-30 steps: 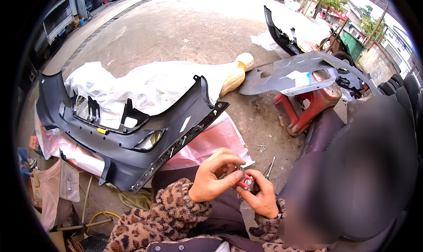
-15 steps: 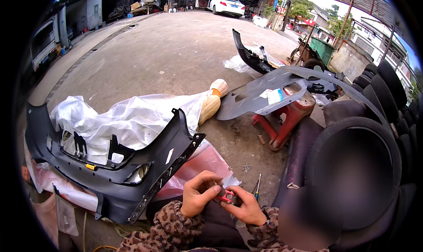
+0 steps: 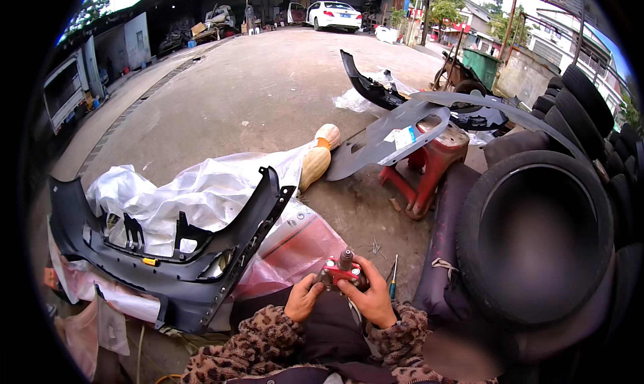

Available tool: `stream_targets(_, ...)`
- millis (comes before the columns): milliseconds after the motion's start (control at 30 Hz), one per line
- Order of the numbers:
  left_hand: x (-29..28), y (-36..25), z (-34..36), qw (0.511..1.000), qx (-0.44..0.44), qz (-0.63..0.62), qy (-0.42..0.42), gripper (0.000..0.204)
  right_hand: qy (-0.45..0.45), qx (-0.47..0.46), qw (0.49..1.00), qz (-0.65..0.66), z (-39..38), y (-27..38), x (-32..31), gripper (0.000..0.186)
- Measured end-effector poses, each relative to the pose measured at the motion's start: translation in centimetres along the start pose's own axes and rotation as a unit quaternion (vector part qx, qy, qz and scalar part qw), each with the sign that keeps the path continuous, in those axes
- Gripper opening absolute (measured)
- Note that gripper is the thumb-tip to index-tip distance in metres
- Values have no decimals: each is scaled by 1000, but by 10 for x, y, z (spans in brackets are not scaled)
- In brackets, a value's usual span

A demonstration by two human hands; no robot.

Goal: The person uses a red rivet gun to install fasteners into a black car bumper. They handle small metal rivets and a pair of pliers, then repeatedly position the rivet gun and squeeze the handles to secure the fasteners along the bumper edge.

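In front of my lap I hold a small red tool (image 3: 341, 274) with a dark, ribbed, drill-type chuck (image 3: 346, 258) pointing up and away. My right hand (image 3: 372, 295) wraps round its right side, thumb across the red body. At the left side, my left hand (image 3: 305, 299) is closed with its thumb against the tool's edge; what its curled fingers grip is partly hidden. A screwdriver (image 3: 393, 286) with a teal handle lies on the ground beyond my right hand. Several thin metal pieces (image 3: 377, 249), like nails or rivets, lie farther out.
A black car bumper (image 3: 168, 280) spreads at the left over clear plastic wrap (image 3: 201, 182). Pinkish bubble wrap (image 3: 295, 243) lies beside it. Ahead right, a grey panel (image 3: 376, 139) rests on a red stool (image 3: 429, 169). Tyres (image 3: 469, 250) line the right. A white car (image 3: 333, 15) stands far back.
The tool has turned so its chuck stands up in plain sight. My left hand has come off the tool's nose and moved down to its left side. The view has shifted slightly.
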State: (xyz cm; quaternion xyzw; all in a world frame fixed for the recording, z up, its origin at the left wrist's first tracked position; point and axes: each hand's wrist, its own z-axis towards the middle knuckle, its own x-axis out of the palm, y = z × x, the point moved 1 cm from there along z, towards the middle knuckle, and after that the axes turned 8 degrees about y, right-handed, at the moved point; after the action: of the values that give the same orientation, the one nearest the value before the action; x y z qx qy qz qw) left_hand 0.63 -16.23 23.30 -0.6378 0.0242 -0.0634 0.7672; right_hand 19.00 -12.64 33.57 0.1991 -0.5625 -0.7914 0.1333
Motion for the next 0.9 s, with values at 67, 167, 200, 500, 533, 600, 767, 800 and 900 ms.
stream_targets(67,3,-25,-12,999,-6,43,22,35,-16,-23,1000,-14,-19,-4,-6,53)
stream_targets(167,13,-61,-35,994,19,103,14,36,49,46,998,9,-55,-16,-9,50)
stream_targets(200,13,-74,-43,992,15,123,-6,36,54,24,998,33,-66,-31,-2,41)
stream_targets(500,-5,-142,-88,991,-110,-75,33,40,65,123,987,85,-96,-55,26,25)
stream_targets(533,-11,-149,-91,993,-98,-38,52,42,76,125,986,82,-91,-53,28,26)
stream_targets(600,-28,-154,-98,991,-98,23,85,50,90,136,982,97,-84,-51,36,26)
stream_targets(767,-60,-124,-103,994,-82,-65,-15,56,63,208,965,146,-81,-60,49,29)
stream_targets(800,-67,-116,-98,996,-75,-47,-15,58,53,229,960,155,-85,-61,45,29)
stream_targets(900,-88,-119,-89,996,-34,-61,-55,51,37,253,956,144,-81,-40,48,33)
